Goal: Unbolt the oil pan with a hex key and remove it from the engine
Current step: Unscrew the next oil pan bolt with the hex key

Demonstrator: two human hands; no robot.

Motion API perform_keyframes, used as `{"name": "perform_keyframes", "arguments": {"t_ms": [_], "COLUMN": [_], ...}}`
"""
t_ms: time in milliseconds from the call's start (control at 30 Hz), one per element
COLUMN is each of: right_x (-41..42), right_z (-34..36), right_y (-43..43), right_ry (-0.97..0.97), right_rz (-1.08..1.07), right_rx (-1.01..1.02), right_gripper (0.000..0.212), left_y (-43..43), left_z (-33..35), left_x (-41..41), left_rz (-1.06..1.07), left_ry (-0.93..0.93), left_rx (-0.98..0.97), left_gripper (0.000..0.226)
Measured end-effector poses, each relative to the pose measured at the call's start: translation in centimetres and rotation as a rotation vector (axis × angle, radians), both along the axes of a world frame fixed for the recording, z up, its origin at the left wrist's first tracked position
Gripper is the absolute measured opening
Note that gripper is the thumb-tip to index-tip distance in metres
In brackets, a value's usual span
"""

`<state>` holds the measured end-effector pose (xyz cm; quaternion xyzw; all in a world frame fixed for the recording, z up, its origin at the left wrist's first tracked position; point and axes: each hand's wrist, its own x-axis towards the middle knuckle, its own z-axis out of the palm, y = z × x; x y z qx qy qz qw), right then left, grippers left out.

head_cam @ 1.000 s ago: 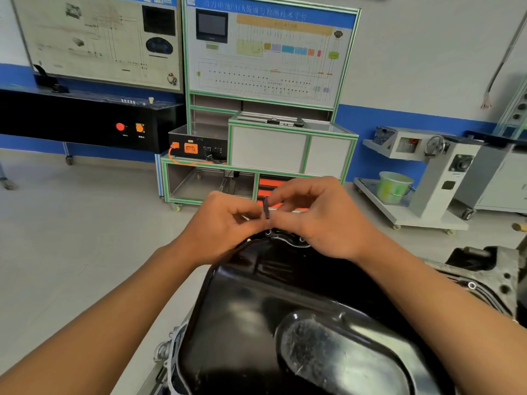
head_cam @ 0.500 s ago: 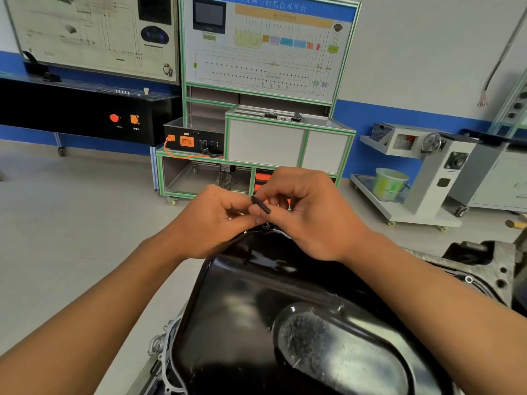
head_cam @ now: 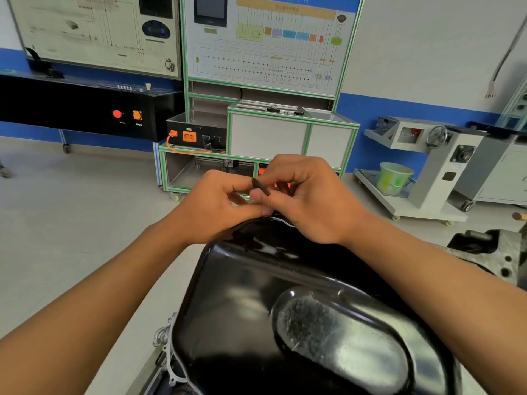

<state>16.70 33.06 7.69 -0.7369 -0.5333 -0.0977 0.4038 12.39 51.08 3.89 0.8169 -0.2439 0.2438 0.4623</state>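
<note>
The main risk here is the slim black metal hex key (head_cam: 261, 186) slipping. Only its upper arm shows, tilted, above the far rim of the glossy black pressed-steel oil pan (head_cam: 256, 295). The tip and the bolt it presumably sits in are hidden behind the fingers. If the tip is not fully seated, a turn could cam it out and round the socket. A light fingertip hold also gives little leverage on a tight bolt.

The left hand (head_cam: 216, 206) and the right hand (head_cam: 310, 201) meet at that rim. The fingers of both are curled inward and pinch the key between their tips. A loosened bolt could easily escape such a crowded hold and drop to the pale tiled floor (head_cam: 71, 223) beyond the edge, since no tray shows beneath.

The pan is seated on the rough grey cast-metal engine (head_cam: 502, 258), sump side up. It fills the lower middle of the view, close to the person. Its paint is mirror-smooth, with rounded corners and a raised oval bulge that carries a dull, scuffed patch. That slick skin offers poor purchase for lifting later, and sealant may hold the flange. Prying there could bend the thin sheet. The engine's casting looks grainy and pitted, with open bolt holes along its edge.
</note>
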Motion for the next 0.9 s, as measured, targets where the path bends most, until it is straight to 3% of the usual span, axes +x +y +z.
{"name": "perform_keyframes", "arguments": {"t_ms": [133, 300, 500, 700, 833, 900], "right_x": [-0.1, 0.0, 0.5, 0.2, 0.1, 0.3], "right_z": [0.0, -0.3, -0.1, 0.0, -0.1, -0.2], "right_y": [0.0, 0.1, 0.1, 0.1, 0.1, 0.0], "right_ry": [-0.035, -0.022, -0.018, -0.033, -0.002, 0.041], "right_rz": [0.007, 0.012, -0.026, -0.009, 0.006, 0.006], "right_rx": [-0.050, 0.026, 0.029, -0.043, 0.014, 0.038], "right_gripper": [0.025, 0.030, 0.008, 0.013, 0.019, 0.015], "left_y": [0.4, -0.1, -0.6, 0.0, -0.5, -0.6], "left_z": [-0.5, -0.4, 0.1, -0.1, 0.0, 0.2], "left_x": [-0.2, 0.0, 0.1, -0.5, -0.4, -0.2], "left_rz": [-0.001, 0.087, 0.073, 0.054, 0.083, 0.080], "left_ry": [0.033, -0.097, -0.165, -0.011, -0.075, -0.093], "left_rx": [-0.007, -0.032, -0.015, -0.044, -0.079, -0.080], "left_gripper": [0.015, 0.024, 0.025, 0.009, 0.004, 0.013]}}
